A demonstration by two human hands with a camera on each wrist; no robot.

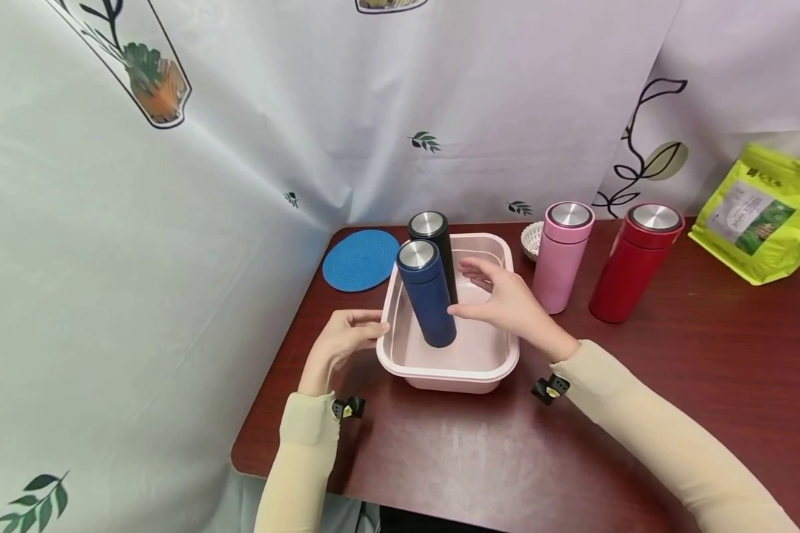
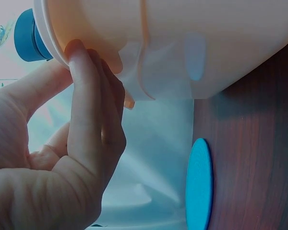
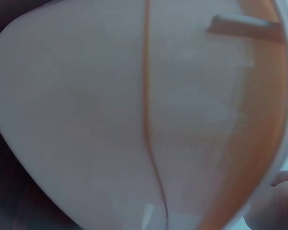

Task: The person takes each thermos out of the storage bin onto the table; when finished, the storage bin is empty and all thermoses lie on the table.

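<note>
A pink basin sits on the dark red table. A navy blue flask with a steel cap stands inside it, and a black flask stands just behind. My left hand grips the basin's left rim; in the left wrist view its fingers curl under the rim of the basin. My right hand hovers over the basin with relaxed fingers, its thumb tip at the blue flask's side. The right wrist view is filled by the basin's outer wall.
A pink flask and a red flask stand right of the basin, with a small white dish behind them. A green bag lies far right and a blue round mat far left. Patterned curtains enclose the table.
</note>
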